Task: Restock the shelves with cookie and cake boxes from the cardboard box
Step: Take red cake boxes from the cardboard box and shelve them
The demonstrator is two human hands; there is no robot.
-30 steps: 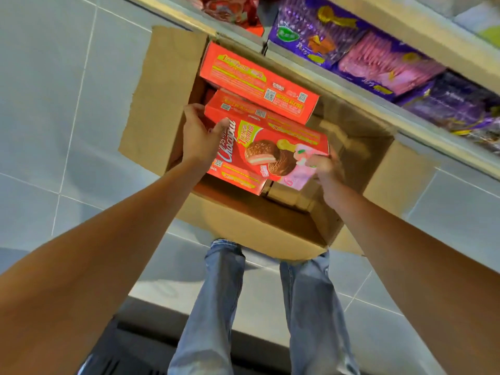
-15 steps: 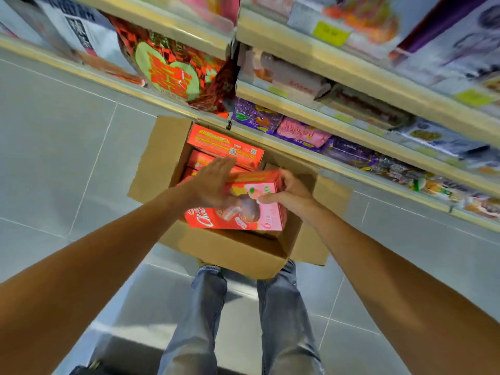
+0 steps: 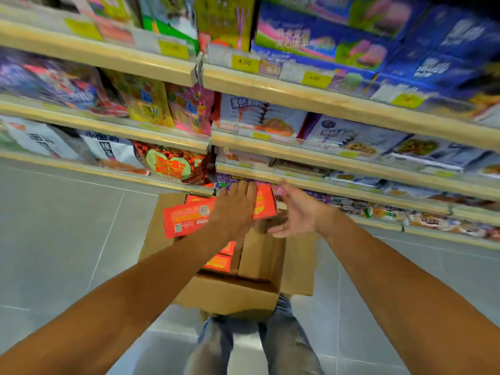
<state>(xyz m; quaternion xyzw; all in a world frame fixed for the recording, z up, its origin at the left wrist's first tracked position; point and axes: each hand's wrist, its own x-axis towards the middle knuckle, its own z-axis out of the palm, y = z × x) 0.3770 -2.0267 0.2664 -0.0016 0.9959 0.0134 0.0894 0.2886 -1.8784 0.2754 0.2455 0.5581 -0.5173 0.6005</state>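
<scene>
My left hand (image 3: 234, 209) lies over the top of a red cake box (image 3: 186, 220) and holds it up above the open cardboard box (image 3: 230, 295), close to the lower shelf edge (image 3: 338, 189). The held box is tilted, its left end lower. My right hand (image 3: 299, 212) is just to the right of the box with its palm turned towards it and its fingers spread; whether its thumb touches the box I cannot tell. More red boxes (image 3: 218, 261) lie inside the cardboard box, partly hidden by my left forearm.
Shelves full of snack bags and boxes rise ahead, with yellow price tags (image 3: 244, 62) on their edges. Purple packs (image 3: 230, 180) fill the lowest shelf behind my hands. The cardboard box stands on a grey tiled floor (image 3: 67, 226), just in front of my legs (image 3: 284, 345).
The red box has come up out of the cardboard box towards the shelves. My right hand has let go of its end and opened. The view has swung upward.
</scene>
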